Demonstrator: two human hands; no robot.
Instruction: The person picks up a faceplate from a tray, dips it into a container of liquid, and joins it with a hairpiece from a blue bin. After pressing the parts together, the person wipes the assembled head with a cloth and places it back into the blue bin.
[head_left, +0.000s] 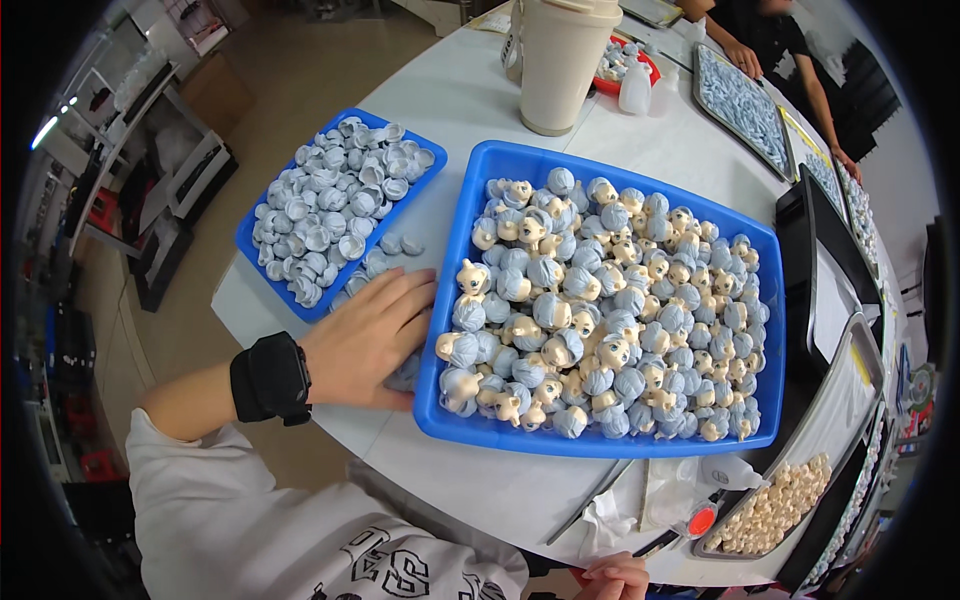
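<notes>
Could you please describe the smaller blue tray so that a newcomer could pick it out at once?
On the white table, find the left hand with a black band on its wrist. Just beyond it, near the table's left edge, sits the smaller blue tray. Unlike the larger blue tray of doll heads to its right, it holds hollow grey-blue shells.

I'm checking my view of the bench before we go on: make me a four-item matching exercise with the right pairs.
1. left hand
2. small blue tray
3. large blue tray
4. lidded cup

a. cream-coloured
b. full of doll heads
c. beside the large blue tray's left wall
d. full of grey-blue shells

Pairs: 1-c, 2-d, 3-b, 4-a
</notes>
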